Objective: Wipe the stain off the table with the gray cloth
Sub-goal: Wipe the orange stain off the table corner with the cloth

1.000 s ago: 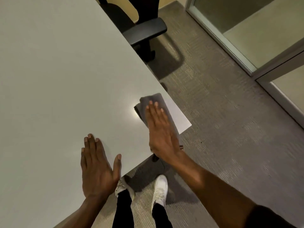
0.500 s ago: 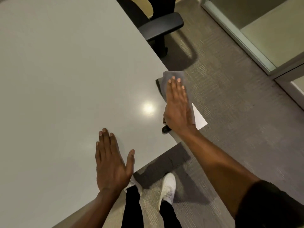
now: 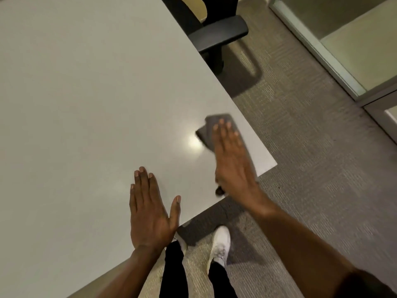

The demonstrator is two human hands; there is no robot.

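Note:
The gray cloth [image 3: 206, 130] lies on the white table [image 3: 86, 100] close to its near right corner, beside a bright light glare [image 3: 193, 143]. My right hand [image 3: 233, 162] presses flat on the cloth with fingers stretched, covering most of it. A small dark bit [image 3: 219, 191] shows under the heel of that hand at the table edge; whether it is cloth or stain I cannot tell. No clear stain shows elsewhere. My left hand [image 3: 150, 211] rests flat and empty on the table near the front edge.
A black office chair [image 3: 219, 33] stands at the table's right side further back. Gray carpet [image 3: 311, 168] lies to the right, with a glass partition [image 3: 343, 50] beyond. My white shoes [image 3: 220, 244] stand below the table corner.
My right hand has slid the cloth back from the table's right edge toward the light glare, after pushing it out to that edge. My left hand stays flat in place.

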